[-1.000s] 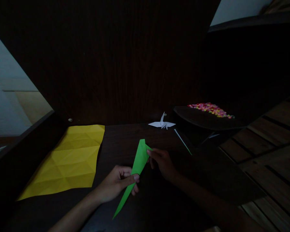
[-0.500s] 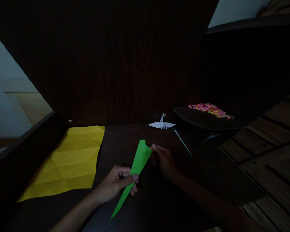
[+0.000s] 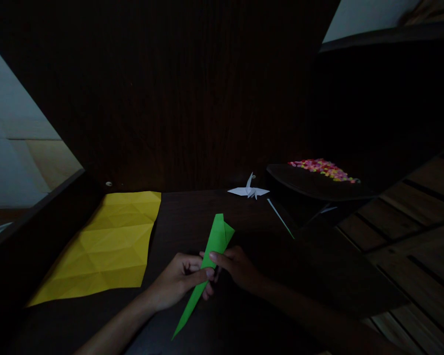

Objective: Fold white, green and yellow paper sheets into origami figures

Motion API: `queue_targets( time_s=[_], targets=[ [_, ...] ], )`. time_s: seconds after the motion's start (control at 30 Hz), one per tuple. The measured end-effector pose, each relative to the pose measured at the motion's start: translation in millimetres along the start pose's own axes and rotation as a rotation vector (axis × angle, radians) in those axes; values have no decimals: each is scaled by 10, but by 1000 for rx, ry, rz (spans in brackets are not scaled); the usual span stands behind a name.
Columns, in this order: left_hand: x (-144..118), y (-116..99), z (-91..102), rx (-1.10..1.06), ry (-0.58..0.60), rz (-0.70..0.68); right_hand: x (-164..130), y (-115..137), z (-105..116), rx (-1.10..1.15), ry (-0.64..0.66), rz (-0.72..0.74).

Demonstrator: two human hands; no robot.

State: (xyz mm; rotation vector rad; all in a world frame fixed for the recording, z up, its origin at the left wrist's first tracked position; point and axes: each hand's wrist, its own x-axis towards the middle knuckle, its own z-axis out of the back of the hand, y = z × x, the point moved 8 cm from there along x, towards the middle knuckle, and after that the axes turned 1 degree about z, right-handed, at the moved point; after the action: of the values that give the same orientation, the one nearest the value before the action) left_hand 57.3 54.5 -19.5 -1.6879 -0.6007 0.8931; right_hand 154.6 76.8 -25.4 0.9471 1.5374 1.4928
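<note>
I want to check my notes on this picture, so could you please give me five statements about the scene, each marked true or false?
1. The left hand holds the green folded paper. True.
2. The yellow sheet shows crease lines. True.
3. The right hand touches the yellow sheet. False: it grips the green folded paper.
4. The white paper bird lies left of the yellow sheet. False: it lies to the right.
5. Small colourful pieces lie right of the white paper bird. True.

From mid-view, a creased yellow sheet (image 3: 103,246) lay toward eight o'clock, a white paper crane (image 3: 248,191) and thin strip (image 3: 280,218) toward four, colourful bits (image 3: 327,170) at three.
</note>
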Motion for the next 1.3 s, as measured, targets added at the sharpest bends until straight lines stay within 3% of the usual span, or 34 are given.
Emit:
queue_targets(
  time_s=[0.53,1.07,1.3],
  targets=[
    [-19,56,23,-52,-18,43,72,170,289,126,-164,39],
    [-22,-56,34,4,-22,-58,117,83,447,268,-278,61],
    [-27,-33,3,7,-17,-54,107,89,314,208,-192,44]
  ],
)
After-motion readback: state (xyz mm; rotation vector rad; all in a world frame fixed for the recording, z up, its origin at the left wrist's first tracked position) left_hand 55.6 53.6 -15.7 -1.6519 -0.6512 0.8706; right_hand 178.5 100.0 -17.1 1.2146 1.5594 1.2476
